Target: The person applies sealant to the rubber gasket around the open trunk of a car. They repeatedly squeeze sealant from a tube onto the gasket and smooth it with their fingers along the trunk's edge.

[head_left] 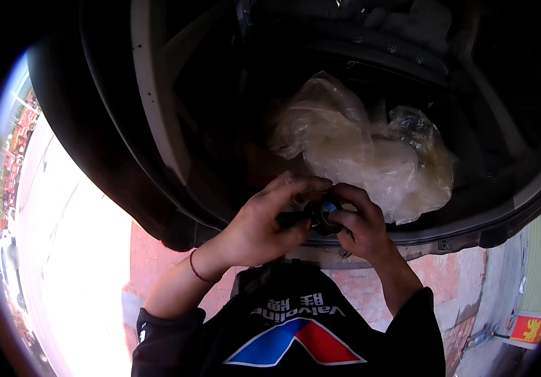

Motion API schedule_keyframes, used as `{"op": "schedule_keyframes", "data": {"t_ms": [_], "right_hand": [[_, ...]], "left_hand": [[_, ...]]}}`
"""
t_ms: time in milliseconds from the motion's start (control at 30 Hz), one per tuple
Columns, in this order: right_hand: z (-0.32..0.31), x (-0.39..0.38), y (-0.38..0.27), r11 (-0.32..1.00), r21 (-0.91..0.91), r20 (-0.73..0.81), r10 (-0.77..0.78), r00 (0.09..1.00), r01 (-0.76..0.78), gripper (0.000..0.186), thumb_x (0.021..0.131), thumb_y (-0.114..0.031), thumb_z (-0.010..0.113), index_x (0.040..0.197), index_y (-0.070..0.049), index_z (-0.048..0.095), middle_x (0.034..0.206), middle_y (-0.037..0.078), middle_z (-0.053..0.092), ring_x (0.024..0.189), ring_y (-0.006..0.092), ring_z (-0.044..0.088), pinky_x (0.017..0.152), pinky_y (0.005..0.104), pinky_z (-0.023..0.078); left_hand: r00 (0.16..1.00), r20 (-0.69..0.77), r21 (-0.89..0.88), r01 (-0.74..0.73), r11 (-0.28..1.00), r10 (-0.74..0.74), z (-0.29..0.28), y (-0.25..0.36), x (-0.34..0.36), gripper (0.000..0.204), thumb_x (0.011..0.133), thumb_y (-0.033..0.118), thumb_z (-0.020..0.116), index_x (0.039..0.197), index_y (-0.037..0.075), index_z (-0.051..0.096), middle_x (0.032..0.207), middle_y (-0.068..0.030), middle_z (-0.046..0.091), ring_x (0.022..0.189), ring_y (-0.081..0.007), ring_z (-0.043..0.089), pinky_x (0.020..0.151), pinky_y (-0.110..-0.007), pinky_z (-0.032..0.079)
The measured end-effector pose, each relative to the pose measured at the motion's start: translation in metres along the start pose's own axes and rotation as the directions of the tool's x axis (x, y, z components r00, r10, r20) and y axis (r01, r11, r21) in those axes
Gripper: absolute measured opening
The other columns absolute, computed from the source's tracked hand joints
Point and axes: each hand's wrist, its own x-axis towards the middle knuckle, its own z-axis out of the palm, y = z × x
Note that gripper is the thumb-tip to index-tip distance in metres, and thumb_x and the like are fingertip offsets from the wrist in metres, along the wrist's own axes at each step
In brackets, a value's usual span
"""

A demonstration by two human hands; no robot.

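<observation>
Both my hands meet in the middle, just above the rear sill of an open car boot. Between them is a small black ring-shaped thing that looks like a roll of tape, with a bluish patch inside its ring. My right hand pinches it between thumb and fingers. My left hand curls round a dark piece that meets the ring's left side. Shadow and fingers hide what that piece is and whether the two are joined. Just beyond my hands lies a crumpled clear plastic bag in the boot.
The boot sill curves across in front of me, and a pale body pillar rises at the left. Below is pink paving. A red and yellow sign stands at lower right. The boot's interior is mostly dark.
</observation>
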Motion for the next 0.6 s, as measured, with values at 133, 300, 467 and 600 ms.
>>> {"op": "schedule_keyframes", "data": {"t_ms": [133, 300, 467, 600], "right_hand": [[0.002, 0.002, -0.023, 0.992, 0.004, 0.025, 0.127, 0.992, -0.127, 0.036, 0.070, 0.011, 0.064, 0.102, -0.006, 0.059, 0.122, 0.020, 0.065, 0.101, 0.0345, 0.069, 0.077, 0.0370, 0.058], [0.005, 0.005, -0.045, 0.946, 0.137, 0.077, 0.286, 0.955, -0.294, 0.038, 0.069, 0.013, 0.059, 0.103, -0.004, 0.058, 0.121, 0.019, 0.065, 0.097, 0.0304, 0.069, 0.080, 0.0338, 0.055], [0.010, 0.004, -0.055, 0.771, 0.410, 0.200, 0.447, 0.872, -0.488, 0.033, 0.076, 0.009, 0.062, 0.106, -0.003, 0.059, 0.123, 0.016, 0.060, 0.110, 0.0256, 0.064, 0.091, 0.0343, 0.051], [0.021, 0.011, -0.065, 0.527, 0.678, 0.320, 0.415, 0.852, -0.512, 0.028, 0.085, -0.003, 0.071, 0.112, -0.004, 0.061, 0.115, 0.012, 0.057, 0.119, 0.0236, 0.058, 0.094, 0.0375, 0.052]], "left_hand": [[0.998, -0.061, -0.089, 0.002, 0.996, -0.008, -0.006, 0.002, -0.013, 0.055, 0.082, -0.011, 0.062, 0.136, 0.004, 0.057, 0.108, -0.0070, 0.061, 0.101, -0.0161, 0.063, 0.091, -0.028, 0.051], [0.993, -0.045, -0.510, 0.069, 0.857, -0.107, -0.017, -0.007, -0.021, 0.049, 0.089, -0.011, 0.059, 0.136, 0.003, 0.054, 0.108, -0.0053, 0.062, 0.098, -0.0129, 0.062, 0.089, -0.028, 0.052], [0.966, -0.057, -0.689, 0.144, 0.710, -0.252, -0.022, -0.003, -0.029, 0.045, 0.093, -0.010, 0.058, 0.135, 0.003, 0.053, 0.110, -0.0060, 0.063, 0.097, -0.0137, 0.063, 0.090, -0.029, 0.055], [0.957, -0.083, -0.680, 0.149, 0.718, -0.277, -0.021, 0.002, -0.032, 0.044, 0.092, -0.009, 0.062, 0.134, 0.002, 0.053, 0.105, -0.0065, 0.063, 0.096, -0.0169, 0.066, 0.086, -0.030, 0.058]]}}
